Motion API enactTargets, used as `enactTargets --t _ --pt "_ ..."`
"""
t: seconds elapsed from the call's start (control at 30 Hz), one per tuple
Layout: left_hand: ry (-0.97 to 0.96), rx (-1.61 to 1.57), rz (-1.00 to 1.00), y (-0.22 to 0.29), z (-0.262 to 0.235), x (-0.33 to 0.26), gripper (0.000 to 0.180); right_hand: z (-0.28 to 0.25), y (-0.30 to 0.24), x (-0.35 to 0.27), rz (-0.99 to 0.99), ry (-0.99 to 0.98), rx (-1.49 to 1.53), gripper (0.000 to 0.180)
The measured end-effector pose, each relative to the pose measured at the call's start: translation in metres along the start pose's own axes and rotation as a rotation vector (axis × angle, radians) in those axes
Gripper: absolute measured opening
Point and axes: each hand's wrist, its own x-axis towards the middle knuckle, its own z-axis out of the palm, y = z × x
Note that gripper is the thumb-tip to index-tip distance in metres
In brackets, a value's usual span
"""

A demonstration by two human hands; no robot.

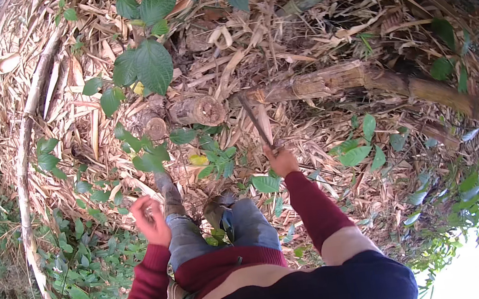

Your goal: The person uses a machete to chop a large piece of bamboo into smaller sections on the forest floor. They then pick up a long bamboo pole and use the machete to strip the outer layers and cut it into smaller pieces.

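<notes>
Right hand (281, 161) grips a long blade (255, 120) aimed at the fallen bamboo stalk (328, 82) ahead, left hand (150, 220) loosely curled and empty; risk: a glancing swing off the stalk toward legs (250, 224) on loose dry leaves (311, 133).

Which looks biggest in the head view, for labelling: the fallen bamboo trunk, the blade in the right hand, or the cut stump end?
1. Fallen bamboo trunk, longest by far.
2. Blade held in the right hand.
3. Cut stump end: shorter than the blade but thicker, so these two are close.
</notes>
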Motion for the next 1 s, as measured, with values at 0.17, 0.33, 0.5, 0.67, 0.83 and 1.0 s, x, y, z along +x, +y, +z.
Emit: enactTargets --t 0.17,0.33,0.5,0.67,0.83,1.0 --pt "-0.145 0.004 0.199 0.069 0.060 0.004 0.030 0.068 0.089 -0.084 0.400 -0.232 0.315 0.073" --pt "-0.508 -0.442 0.424 0.179 0.287 0.111 0.058 0.067 0.133 -0.173 0.548 -0.052 0.858 0.039" --pt "-0.970 -0.123 0.131 0.262 0.438 0.175 0.067 0.052 0.159 -0.245 0.597 0.102 0.959 0.049" --pt "-0.954 -0.131 0.446 0.230 0.417 0.134 0.045 0.049 0.153 -0.300 0.717 -0.004 1.175 0.040" --pt "-0.858 -0.179 0.449 0.213 0.416 0.092 0.028 0.049 0.142 -0.298 0.873 -0.074 1.303 0.035" --pt "-1.235 -0.059 0.489 0.169 0.324 0.023 0.021 0.044 0.144 -0.270 0.810 -0.030 1.215 0.036"
